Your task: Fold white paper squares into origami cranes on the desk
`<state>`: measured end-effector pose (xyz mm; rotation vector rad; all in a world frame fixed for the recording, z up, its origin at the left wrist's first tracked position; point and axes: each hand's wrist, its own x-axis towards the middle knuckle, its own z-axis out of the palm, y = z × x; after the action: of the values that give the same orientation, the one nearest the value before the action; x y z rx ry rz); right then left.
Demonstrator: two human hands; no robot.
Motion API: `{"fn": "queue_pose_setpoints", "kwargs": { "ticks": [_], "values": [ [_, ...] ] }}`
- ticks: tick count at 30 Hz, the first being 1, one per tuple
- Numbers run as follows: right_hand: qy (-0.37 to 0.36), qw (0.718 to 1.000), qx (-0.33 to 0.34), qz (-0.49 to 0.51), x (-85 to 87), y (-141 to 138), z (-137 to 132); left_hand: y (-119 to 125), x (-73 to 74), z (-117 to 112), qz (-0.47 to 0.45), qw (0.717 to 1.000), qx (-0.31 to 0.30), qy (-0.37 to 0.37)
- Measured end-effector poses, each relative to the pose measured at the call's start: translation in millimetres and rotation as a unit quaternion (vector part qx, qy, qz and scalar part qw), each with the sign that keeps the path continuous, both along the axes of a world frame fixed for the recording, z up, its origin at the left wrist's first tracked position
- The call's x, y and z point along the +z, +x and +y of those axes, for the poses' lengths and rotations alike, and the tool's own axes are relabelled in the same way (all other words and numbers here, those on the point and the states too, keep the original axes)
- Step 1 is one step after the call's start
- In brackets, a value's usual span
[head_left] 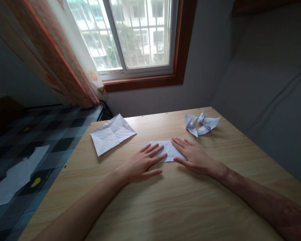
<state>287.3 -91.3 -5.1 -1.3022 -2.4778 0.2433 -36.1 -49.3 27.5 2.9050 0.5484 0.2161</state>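
A folded white sheet of paper (169,151) lies flat on the wooden table, shaped like a low rectangle. Over its left end rests my left hand (145,163), fingers spread and thumb on the bare wood. My right hand (192,155) lies flat across the paper's right end, fingers stretched out. Both palms face down, and neither hand grips anything. Parts of the paper under the fingers are hidden.
A creased white sheet (113,134) sits at the table's far left corner. Folded paper cranes (202,124) stand at the far right. Left of the table (140,214), torn white paper (17,177) lies on a checked cloth (52,124). A window (142,33) is behind.
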Motion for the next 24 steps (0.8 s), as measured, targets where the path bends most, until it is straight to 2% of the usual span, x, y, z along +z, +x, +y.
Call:
{"fn": "queue_pose_setpoints", "kwargs": {
  "ticks": [4, 9, 15, 24],
  "values": [
    [0.024, 0.999, 0.016, 0.044, 7.1, 2.7, 1.7, 3.9, -2.8, -0.5, -0.063, 0.995, 0.064, 0.046],
    [0.037, 0.990, 0.078, 0.109, 15.3, 1.8, -1.1, 8.5, -4.1, -4.3, -0.111, 0.983, 0.135, 0.063],
    [0.011, 0.984, 0.126, 0.126, 16.5, 1.1, -6.0, 12.1, -1.3, -10.9, -0.116, 0.981, 0.150, 0.052],
    [0.047, 0.986, 0.094, 0.132, 10.1, 0.2, -4.2, 13.3, -9.1, -11.8, -0.114, 0.984, 0.140, 0.010]
  ]
}}
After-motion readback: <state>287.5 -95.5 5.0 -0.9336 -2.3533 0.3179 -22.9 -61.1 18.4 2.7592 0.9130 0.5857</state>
